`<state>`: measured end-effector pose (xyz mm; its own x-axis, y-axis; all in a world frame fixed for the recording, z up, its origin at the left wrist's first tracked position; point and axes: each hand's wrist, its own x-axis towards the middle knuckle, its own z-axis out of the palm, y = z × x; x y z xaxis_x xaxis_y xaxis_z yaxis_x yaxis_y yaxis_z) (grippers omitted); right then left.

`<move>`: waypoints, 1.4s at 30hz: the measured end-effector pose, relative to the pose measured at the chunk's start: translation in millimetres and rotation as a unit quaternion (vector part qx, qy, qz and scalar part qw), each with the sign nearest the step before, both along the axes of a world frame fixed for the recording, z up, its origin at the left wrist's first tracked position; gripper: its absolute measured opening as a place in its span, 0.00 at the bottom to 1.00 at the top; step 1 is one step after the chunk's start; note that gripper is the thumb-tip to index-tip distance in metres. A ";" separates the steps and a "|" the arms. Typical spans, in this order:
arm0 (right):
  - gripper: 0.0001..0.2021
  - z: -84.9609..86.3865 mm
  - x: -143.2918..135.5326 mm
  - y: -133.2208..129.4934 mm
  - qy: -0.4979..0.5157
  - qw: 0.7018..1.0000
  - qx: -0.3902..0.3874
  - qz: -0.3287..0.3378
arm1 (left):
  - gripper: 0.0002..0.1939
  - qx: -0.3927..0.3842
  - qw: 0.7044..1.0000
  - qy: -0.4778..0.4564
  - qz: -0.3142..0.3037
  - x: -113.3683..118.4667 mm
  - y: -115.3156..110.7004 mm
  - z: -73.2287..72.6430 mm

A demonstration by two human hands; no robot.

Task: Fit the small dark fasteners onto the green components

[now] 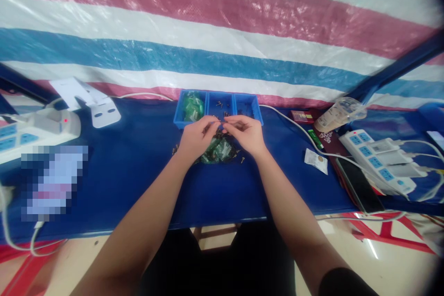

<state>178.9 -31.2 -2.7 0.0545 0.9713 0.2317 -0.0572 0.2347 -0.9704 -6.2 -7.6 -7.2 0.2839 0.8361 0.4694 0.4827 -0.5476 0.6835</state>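
Head view of a blue-covered workbench. The left hand [197, 137] and right hand [244, 133] meet above the table's middle, fingertips drawn together and pinched on a small dark part [222, 122] held between them; the part is too small to identify further. It sits at the fingertips of both hands, just in front of the blue three-compartment tray [218, 107]. Directly beneath the hands lies a pile of green plastic packets [218, 151], ringed by loose small dark screws [242, 160] scattered on the blue table cover [138, 171]. The tray's left compartment holds more green packets; its middle and right compartments hold small dark pieces.

To the right, well apart from the hands: a small white sachet [316, 160], a dark phone [359, 186], a white power strip [378, 161] with plugged adapters, and a tipped clear plastic cup [340, 114]. To the left: another white power strip [38, 129]. A red, white and blue striped tarpaulin [222, 32] backs the bench.
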 end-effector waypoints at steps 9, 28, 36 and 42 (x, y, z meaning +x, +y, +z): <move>0.14 0.1 0.7 0.5 -0.013 1.000 -0.012 -0.005 | 0.09 0.026 1.000 -0.007 0.003 -0.3 1.1 -0.1; 0.12 0.3 1.8 -0.1 -0.020 1.000 0.008 -0.014 | 0.14 -0.012 1.000 0.003 -0.007 0.2 -2.0 5.6; 0.14 1.7 34.0 15.5 -0.053 0.975 0.017 -0.215 | 0.16 -0.003 1.000 0.005 0.012 -0.3 -2.2 4.1; 0.17 -3.8 43.5 21.2 -0.016 0.974 -0.022 -0.225 | 0.14 0.015 0.999 0.015 0.024 -0.4 -0.9 1.7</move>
